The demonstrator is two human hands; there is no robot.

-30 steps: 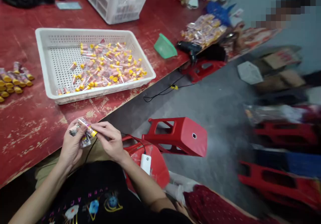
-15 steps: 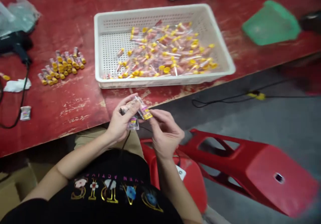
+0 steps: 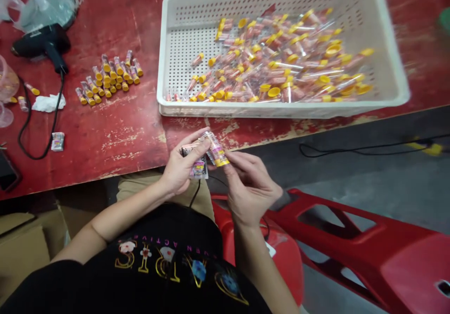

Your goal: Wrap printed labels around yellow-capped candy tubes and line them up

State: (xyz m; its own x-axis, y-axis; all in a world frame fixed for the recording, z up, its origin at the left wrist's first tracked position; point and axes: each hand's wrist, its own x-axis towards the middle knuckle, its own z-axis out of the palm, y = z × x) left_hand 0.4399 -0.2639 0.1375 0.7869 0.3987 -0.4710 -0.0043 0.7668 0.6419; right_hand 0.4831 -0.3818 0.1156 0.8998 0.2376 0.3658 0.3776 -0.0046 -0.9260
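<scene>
In front of my body, my left hand (image 3: 184, 164) is closed around a small clear tube with a yellow cap (image 3: 215, 149), its thumb lying across it. The same hand also holds a stack of small printed sleeves (image 3: 198, 168), partly hidden by the fingers. My right hand (image 3: 251, 183) pinches at the tube's yellow-capped end with thumb and forefinger. Beyond the hands stands a white perforated basket (image 3: 246, 110) containing many clear tubes with yellow caps (image 3: 274, 65).
Left of the basket, several labelled tubes (image 3: 108, 75) lie grouped on the red table (image 3: 116, 131). Farther left are a black hair dryer (image 3: 44, 44) with its cord, a white tissue (image 3: 48, 103) and a small printed packet (image 3: 57, 141). A red stool (image 3: 337, 229) is at my right.
The camera view has shifted, so the basket and table appear larger and farther right. Both hands keep nearly the same hold on the tube.
</scene>
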